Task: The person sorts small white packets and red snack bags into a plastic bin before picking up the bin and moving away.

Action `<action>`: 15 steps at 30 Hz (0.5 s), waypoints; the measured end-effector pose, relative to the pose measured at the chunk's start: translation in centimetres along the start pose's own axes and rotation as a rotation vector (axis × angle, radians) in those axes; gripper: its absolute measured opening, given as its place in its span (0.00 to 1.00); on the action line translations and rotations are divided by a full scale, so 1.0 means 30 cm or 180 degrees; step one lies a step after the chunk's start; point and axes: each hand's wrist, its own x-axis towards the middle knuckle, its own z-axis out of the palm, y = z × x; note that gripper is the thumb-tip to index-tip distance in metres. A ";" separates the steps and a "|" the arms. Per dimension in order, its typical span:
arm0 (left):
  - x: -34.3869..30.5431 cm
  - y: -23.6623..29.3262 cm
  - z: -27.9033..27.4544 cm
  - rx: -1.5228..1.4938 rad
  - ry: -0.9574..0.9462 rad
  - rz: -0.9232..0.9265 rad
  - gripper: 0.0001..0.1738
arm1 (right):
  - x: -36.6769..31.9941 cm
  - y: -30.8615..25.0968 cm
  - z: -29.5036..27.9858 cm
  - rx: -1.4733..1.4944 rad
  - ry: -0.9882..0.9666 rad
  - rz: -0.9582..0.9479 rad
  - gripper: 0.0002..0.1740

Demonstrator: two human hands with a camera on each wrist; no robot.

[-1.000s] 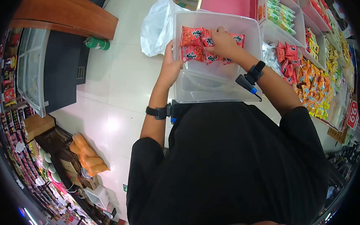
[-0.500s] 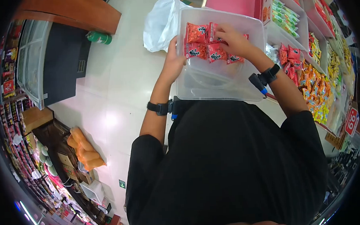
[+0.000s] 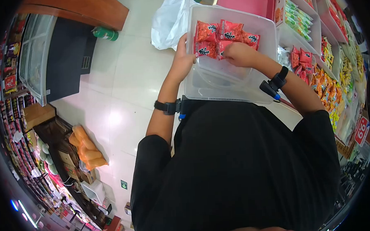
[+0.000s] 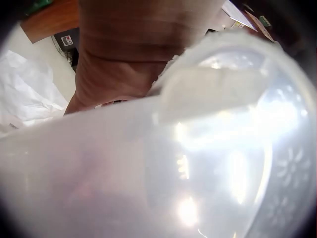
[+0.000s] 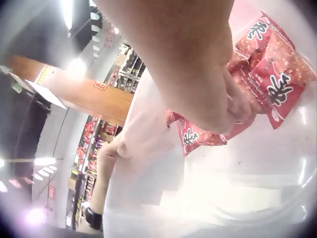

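A clear plastic bin (image 3: 217, 87) holds several red snack packets (image 3: 206, 31) with black lettering, bunched at its far end. My left hand (image 3: 182, 62) grips the bin's left wall, its thumb at the rim and the fingers along the outside; in the left wrist view the bin's translucent wall fills most of the picture. Inside the bin, my right hand (image 3: 241, 54) has its fingers curled at a packet (image 3: 222, 50) in the near row, covering part of it. The right wrist view shows those fingertips (image 5: 239, 106) against the red wrapping.
A white plastic bag (image 3: 166, 27) lies left of the bin. Display bins of green packets (image 3: 297, 19), red packets (image 3: 302, 61) and orange packets (image 3: 326, 84) line the right side. Farther left stand a glass-topped freezer (image 3: 65, 59), a green bottle (image 3: 106, 34) and an orange sack (image 3: 86, 148).
My right hand has drawn back from the far row of packets to the near row, uncovering the far ones. The left hand keeps its hold on the bin, which shifts slightly right in view.
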 end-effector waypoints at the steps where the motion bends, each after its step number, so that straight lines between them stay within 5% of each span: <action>1: 0.003 -0.010 -0.003 0.0037 0.0003 0.0075 0.45 | 0.017 -0.032 -0.042 -0.0024 -0.0189 0.0235 0.10; 2: 0.002 -0.002 -0.001 0.0037 0.0013 0.0080 0.45 | 0.038 -0.042 -0.052 -0.0029 -0.0189 0.0225 0.10; 4: -0.005 0.021 0.004 -0.0044 -0.0025 -0.0044 0.46 | 0.083 -0.049 -0.065 0.0226 0.2080 -0.0142 0.26; 15: -0.008 0.017 0.005 -0.0021 0.0027 -0.0007 0.45 | 0.205 -0.035 -0.066 0.0016 0.1518 0.0207 0.35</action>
